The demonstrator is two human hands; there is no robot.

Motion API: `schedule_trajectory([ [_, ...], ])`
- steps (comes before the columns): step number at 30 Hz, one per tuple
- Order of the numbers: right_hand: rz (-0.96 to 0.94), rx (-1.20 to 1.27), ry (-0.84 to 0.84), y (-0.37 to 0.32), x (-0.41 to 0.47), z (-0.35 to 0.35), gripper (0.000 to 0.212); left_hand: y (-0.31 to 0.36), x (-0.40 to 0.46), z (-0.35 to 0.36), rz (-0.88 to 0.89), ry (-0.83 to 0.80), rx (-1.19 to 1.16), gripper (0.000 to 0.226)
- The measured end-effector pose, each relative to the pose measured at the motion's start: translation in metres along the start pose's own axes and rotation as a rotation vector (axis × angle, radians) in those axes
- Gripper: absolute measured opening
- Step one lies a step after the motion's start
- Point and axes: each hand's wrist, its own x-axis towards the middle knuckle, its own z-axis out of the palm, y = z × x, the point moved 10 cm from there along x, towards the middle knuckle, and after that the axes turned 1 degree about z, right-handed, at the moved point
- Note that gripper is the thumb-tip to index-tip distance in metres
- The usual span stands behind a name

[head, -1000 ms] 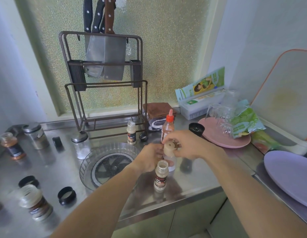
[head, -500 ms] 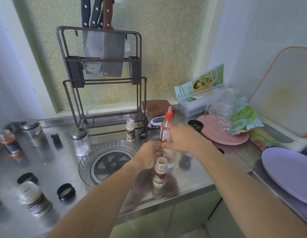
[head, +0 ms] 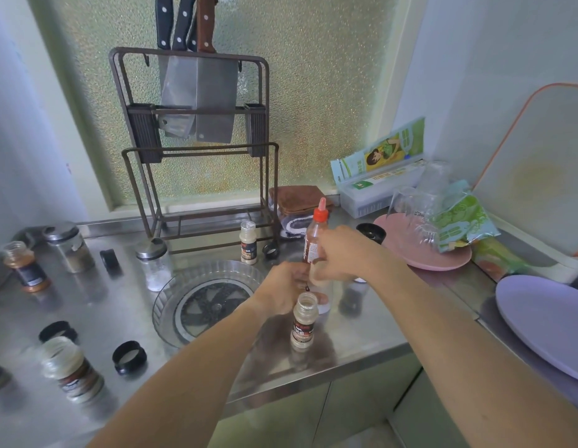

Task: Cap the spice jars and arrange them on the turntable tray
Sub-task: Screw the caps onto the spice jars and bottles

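Note:
A small spice jar (head: 323,304) stands on the steel counter just right of the clear turntable tray (head: 167,297). My left hand (head: 286,291) grips its side. My right hand (head: 341,253) is closed over its top, with the beige cap hidden under the fingers. In front of them stands an uncapped jar of pale spice (head: 303,322). A red-capped squeeze bottle (head: 314,236) stands just behind my hands. The tray holds nothing.
A capped white jar (head: 248,242), a glass shaker (head: 153,265) and a metal-lidded jar (head: 69,246) stand behind the tray. Two open jars (head: 25,267) (head: 71,371) and loose black caps (head: 129,357) (head: 58,331) lie left. A knife rack (head: 197,150), pink plate (head: 423,257) and purple plate (head: 546,321) stand nearby.
My right hand has closed down over the beige cap on the jar, so the cap no longer shows. My left hand keeps its grip. The view has shifted slightly.

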Motion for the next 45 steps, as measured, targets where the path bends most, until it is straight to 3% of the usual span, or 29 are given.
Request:
schedule_trajectory([
  [3, 0.028, 0.007, 0.047, 0.003, -0.003, -0.003, 0.047, 0.004, -0.002, -0.001, 0.004, 0.019, 0.011, 0.037],
  [5, -0.019, 0.024, -0.015, 0.0, -0.004, 0.003, 0.042, 0.008, -0.004, 0.0, 0.015, 0.008, 0.047, 0.036],
  [7, -0.028, 0.033, -0.024, 0.0, -0.002, 0.006, 0.022, 0.006, -0.003, -0.002, 0.009, 0.004, 0.035, 0.037],
  [11, 0.022, 0.072, 0.001, 0.003, -0.003, 0.004, 0.044, 0.008, -0.003, -0.003, 0.014, 0.029, 0.078, 0.036],
  [13, -0.001, 0.076, -0.05, 0.0, -0.004, 0.009, 0.042, 0.009, -0.003, -0.001, 0.013, 0.009, 0.077, 0.037],
  [15, 0.027, 0.063, 0.004, 0.002, -0.002, 0.006, 0.039, 0.007, -0.003, -0.001, 0.015, 0.007, 0.053, 0.042],
  [17, 0.037, 0.1, 0.023, 0.005, -0.001, 0.008, 0.051, 0.005, -0.002, -0.002, -0.01, 0.016, 0.077, 0.044],
  [19, -0.017, 0.116, -0.018, -0.002, -0.003, 0.013, 0.058, 0.003, 0.001, -0.002, 0.015, 0.016, 0.096, 0.038],
  [22, 0.012, 0.055, 0.026, 0.002, -0.005, 0.008, 0.045, 0.016, -0.001, 0.002, 0.109, 0.034, 0.149, 0.013],
  [24, 0.006, 0.074, 0.036, 0.002, -0.003, 0.008, 0.054, 0.013, -0.001, 0.0, 0.06, 0.033, 0.145, 0.011],
  [25, -0.022, 0.101, 0.009, -0.001, -0.002, 0.011, 0.055, 0.008, 0.001, 0.0, 0.026, 0.043, 0.12, 0.012],
  [27, -0.036, 0.09, -0.012, -0.003, -0.002, 0.014, 0.046, 0.0, 0.003, 0.006, -0.058, 0.022, -0.151, 0.038],
  [30, 0.023, 0.053, 0.068, 0.003, -0.003, 0.006, 0.051, -0.001, 0.002, 0.0, -0.046, 0.065, -0.079, 0.022],
  [33, -0.004, 0.074, 0.006, 0.001, -0.001, 0.014, 0.044, 0.004, 0.002, 0.002, -0.029, 0.034, -0.048, 0.036],
  [36, 0.035, 0.059, 0.071, 0.006, -0.003, 0.012, 0.03, 0.001, 0.001, -0.002, -0.043, 0.044, -0.012, 0.042],
  [39, 0.066, 0.052, 0.147, 0.007, -0.009, 0.011, 0.029, 0.003, -0.002, 0.0, -0.066, 0.025, -0.092, 0.039],
  [43, 0.081, 0.129, 0.232, 0.012, -0.021, 0.014, 0.036, 0.007, -0.002, -0.003, -0.055, 0.022, 0.074, 0.046],
  [45, 0.088, 0.199, 0.274, 0.016, -0.029, 0.015, 0.04, 0.005, -0.002, -0.002, -0.061, -0.024, 0.05, 0.048],
])
